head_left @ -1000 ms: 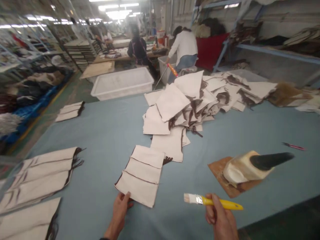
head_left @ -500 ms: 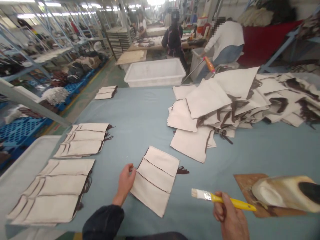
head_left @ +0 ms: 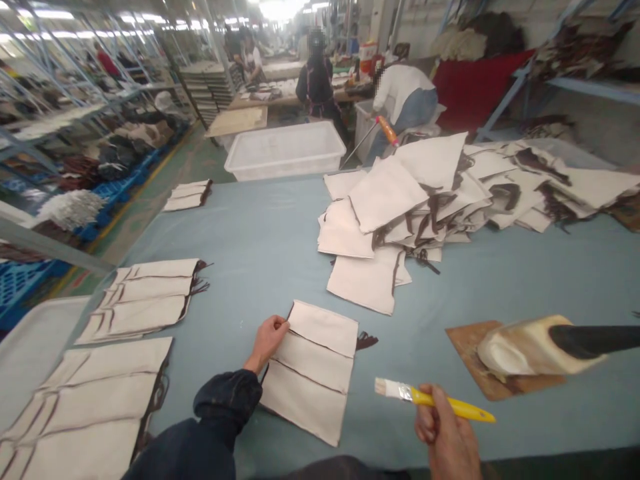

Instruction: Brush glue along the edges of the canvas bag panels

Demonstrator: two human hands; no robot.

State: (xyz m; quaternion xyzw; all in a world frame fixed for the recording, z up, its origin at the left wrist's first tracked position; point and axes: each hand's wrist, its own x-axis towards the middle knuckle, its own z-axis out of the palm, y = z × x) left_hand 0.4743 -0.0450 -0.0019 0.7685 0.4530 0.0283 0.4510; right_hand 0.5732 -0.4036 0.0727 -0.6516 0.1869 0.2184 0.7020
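Note:
My left hand (head_left: 269, 341) is closed on the left edge of the top cream fabric piece (head_left: 325, 327), its thumb and fingertips pinching near the upper corner. Two more cream pieces overlap below it in a stepped row, dark brown edging showing between them and a dark fringe sticking out at the right. In my right hand (head_left: 447, 427) is a flat paintbrush (head_left: 457, 408) with a yellow handle, gripped between thumb and fingers. Its pale bristles point left, above the table and apart from the fabric. Right of it, a cut-open whitish container (head_left: 540, 350) lies on a brown board (head_left: 470, 340).
A loose heap of cream pieces (head_left: 387, 193) covers the back right of the blue-green table (head_left: 260, 233). Overlapping rows (head_left: 145, 290) lie along its left side. Beyond the far edge stand a white tub (head_left: 287, 150) and a bending person in a white top (head_left: 407, 90).
My left hand has closed on the top fabric piece's edge. The row has turned slightly straighter. The brush stays in my right hand. The camera view has shifted to the right.

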